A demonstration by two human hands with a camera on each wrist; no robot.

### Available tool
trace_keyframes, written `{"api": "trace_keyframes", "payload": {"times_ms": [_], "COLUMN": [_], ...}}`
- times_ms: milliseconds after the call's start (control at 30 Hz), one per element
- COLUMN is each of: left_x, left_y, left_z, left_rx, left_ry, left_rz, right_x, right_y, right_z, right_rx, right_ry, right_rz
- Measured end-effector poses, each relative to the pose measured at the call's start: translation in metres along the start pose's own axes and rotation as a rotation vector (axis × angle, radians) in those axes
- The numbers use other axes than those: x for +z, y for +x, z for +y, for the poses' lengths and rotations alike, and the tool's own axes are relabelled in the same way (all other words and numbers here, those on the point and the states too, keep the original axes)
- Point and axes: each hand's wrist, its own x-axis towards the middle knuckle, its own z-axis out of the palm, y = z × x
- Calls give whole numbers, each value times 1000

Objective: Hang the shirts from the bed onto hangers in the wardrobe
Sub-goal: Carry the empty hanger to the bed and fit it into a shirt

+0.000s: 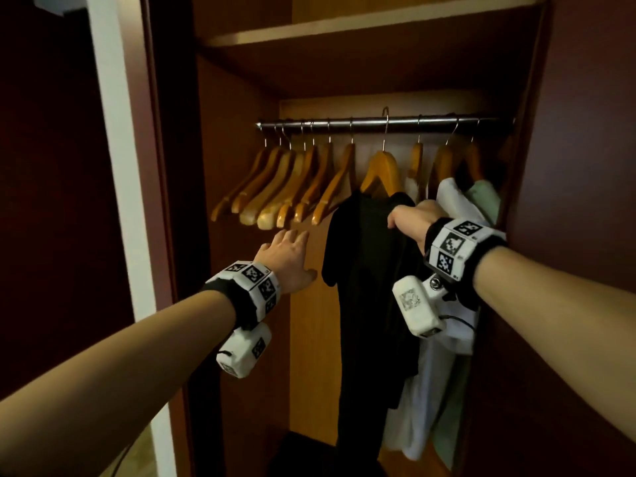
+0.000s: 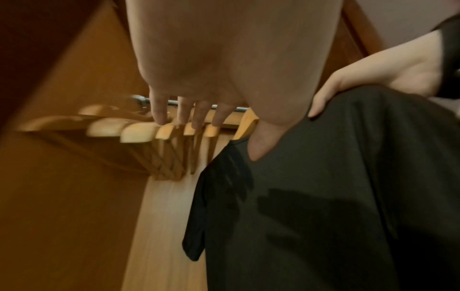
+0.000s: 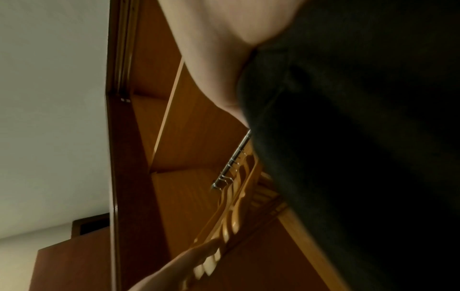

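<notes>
Your left hand (image 1: 289, 256), grip released, reaches at eleven o'clock for the empty hangers (image 1: 292, 191). Your right hand (image 1: 414, 218) clenches the black shirt (image 1: 368, 287) at one o'clock; let go early and it could slide off its hanger (image 1: 380, 170). Farther in, the wardrobe (image 1: 241, 166) holds pale shirts (image 1: 451, 201) on its rail (image 1: 364, 122).

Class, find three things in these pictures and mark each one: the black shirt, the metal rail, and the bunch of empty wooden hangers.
black shirt (image 1: 371, 270): head view, on the hanging front of the cloth.
metal rail (image 1: 364, 122): head view, on a bare stretch of the bar.
empty wooden hangers (image 1: 285, 187): head view, on an arm in the bunch's middle.
</notes>
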Motion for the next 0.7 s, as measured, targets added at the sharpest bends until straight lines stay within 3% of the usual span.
{"api": "trace_keyframes", "payload": {"times_ms": [300, 533, 700], "left_x": [-35, -19, -11], "left_y": [108, 157, 165], "left_z": [15, 17, 10], "left_rx": [125, 220, 368], "left_ry": [-83, -196, -206], "left_rz": [255, 188, 203], "right_x": [9, 26, 32], "right_y": [73, 89, 82], "right_z": [-27, -25, -30], "right_rx": [82, 124, 138], "right_ry": [-57, 3, -135], "right_rz": [112, 98, 171]}}
